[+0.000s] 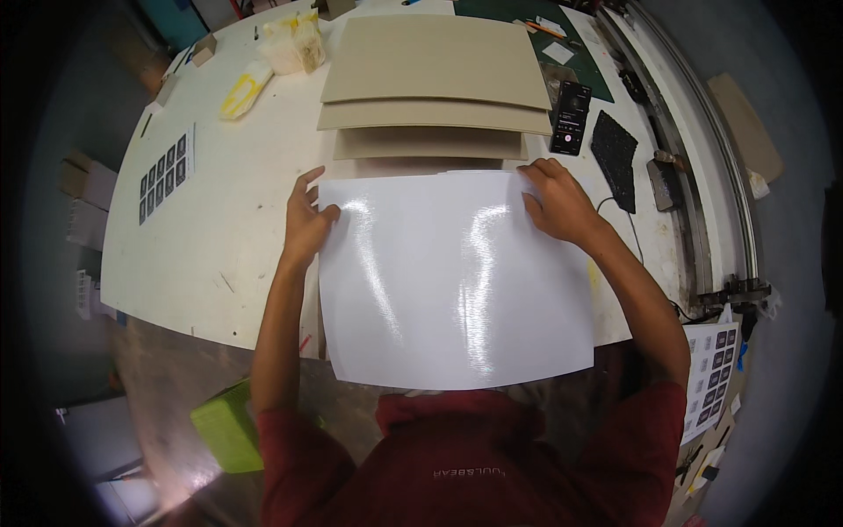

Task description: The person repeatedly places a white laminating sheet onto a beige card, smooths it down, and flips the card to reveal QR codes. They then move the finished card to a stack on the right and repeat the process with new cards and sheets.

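Note:
A large glossy white sheet (421,281) lies in front of me, its near edge hanging over the table's front edge. My left hand (307,224) is at its far left corner, thumb touching the left edge and fingers spread beside it. At the far right corner, my right hand (562,202) grips the sheet, fingers bent over the far edge and thumb on the face. A bit of another white sheet (479,171) shows along the far edge. Just beyond lie stacked grey-beige boards (435,61), staggered toward me; what lies under the white sheet is hidden.
On the white table (219,246) are a printed sheet (167,174) at left, plastic packs (294,44) at the back, and a phone (571,119) and black slab (613,158) at right. A metal rail (676,132) runs along the right edge. A green bin (226,426) stands below.

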A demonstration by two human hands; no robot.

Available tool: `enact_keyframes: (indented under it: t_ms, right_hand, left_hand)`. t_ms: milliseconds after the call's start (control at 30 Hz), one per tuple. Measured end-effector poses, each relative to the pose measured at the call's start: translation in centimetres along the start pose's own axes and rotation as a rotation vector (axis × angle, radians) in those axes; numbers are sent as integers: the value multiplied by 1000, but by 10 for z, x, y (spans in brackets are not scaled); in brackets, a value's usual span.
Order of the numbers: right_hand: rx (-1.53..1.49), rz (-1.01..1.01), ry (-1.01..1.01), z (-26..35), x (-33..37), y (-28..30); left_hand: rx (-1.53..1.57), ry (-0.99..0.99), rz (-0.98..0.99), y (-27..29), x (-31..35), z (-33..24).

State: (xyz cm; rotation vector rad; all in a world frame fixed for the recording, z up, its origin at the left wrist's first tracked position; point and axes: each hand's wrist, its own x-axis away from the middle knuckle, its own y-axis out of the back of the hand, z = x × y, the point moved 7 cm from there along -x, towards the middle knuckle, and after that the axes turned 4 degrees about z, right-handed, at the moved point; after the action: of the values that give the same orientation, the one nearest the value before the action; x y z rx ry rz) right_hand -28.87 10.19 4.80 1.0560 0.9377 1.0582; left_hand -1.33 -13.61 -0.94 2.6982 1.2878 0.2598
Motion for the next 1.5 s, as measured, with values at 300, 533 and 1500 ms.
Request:
enact_keyframes:
  t_ms: [300, 533, 1500]
  right_hand:
    - [111, -239, 93, 20, -4, 22]
    - [20, -442, -399, -171, -12, 32]
    - [192, -291, 245, 55, -124, 63]
  left_hand:
    - [-30, 91, 35, 11, -12, 29]
    - [-120, -87, -168, 37, 2, 22]
    - [-113, -143, -230, 21, 106, 34]
